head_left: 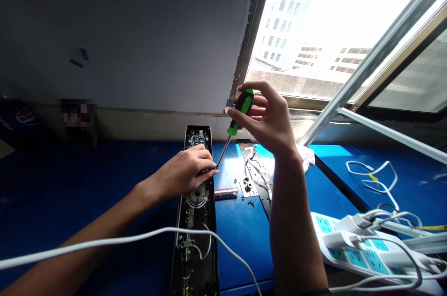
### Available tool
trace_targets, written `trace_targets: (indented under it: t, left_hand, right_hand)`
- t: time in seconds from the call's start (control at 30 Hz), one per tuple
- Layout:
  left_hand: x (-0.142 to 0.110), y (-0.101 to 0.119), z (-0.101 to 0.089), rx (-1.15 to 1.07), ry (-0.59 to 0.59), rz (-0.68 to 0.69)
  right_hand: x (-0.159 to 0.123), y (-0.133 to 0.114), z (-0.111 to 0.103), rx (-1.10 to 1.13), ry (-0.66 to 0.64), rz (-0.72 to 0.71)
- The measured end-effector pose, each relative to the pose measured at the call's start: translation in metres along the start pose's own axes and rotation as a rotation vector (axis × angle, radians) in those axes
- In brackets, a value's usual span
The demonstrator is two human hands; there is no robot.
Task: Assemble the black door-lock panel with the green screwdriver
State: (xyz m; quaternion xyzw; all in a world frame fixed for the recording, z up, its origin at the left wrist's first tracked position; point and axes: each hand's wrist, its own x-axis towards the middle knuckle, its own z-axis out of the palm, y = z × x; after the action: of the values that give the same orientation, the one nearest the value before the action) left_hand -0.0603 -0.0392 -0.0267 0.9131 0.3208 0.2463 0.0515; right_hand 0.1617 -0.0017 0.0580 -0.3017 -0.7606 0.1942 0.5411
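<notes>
My right hand [265, 119] holds a screwdriver [243, 109] with a green and black handle, raised with its thin shaft slanting down to the left. The shaft's tip ends by the fingers of my left hand [185, 175]. That hand lies across a long, dark electronic door lock panel [195, 235] and curls over its right edge. A circuit board [197, 140] shows at the panel's far end, and wires and a round mechanism lie open below my hand. Any small part under my fingertips is hidden.
A metal plate [256, 179], small screws [250, 203] and a pink metallic cylinder [226, 193] lie on the blue table [237, 240]. A white cable [104, 242] crosses above my left arm. A power strip [356, 252] with plugs sits at right, below an open window [314, 30].
</notes>
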Motion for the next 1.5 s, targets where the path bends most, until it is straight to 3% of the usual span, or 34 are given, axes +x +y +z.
trace_targets:
  t: [0.47,0.83,1.07,1.27,1.37,1.5]
  left_hand:
    - [-0.001,-0.011,0.004,0.043,0.215,0.146]
    - [0.000,-0.009,0.008,0.045,0.388,0.153]
    - [-0.001,-0.018,-0.005,0.047,0.281,0.038]
    - [-0.006,-0.036,-0.011,0.123,0.167,-0.136]
    - [-0.008,-0.039,-0.010,0.116,0.098,-0.167]
    - [-0.009,-0.041,-0.008,0.124,0.093,-0.167]
  right_hand:
    - [0.002,0.003,-0.006,-0.020,0.100,-0.106]
    - [0.002,0.009,-0.007,-0.044,0.122,-0.102]
    - [0.001,0.007,-0.004,-0.088,0.120,-0.102]
    - [0.000,0.007,0.014,-0.075,0.086,-0.172]
    - [0.001,0.012,0.026,-0.055,0.039,-0.213]
    - [0.003,0.017,0.035,-0.092,-0.028,-0.224]
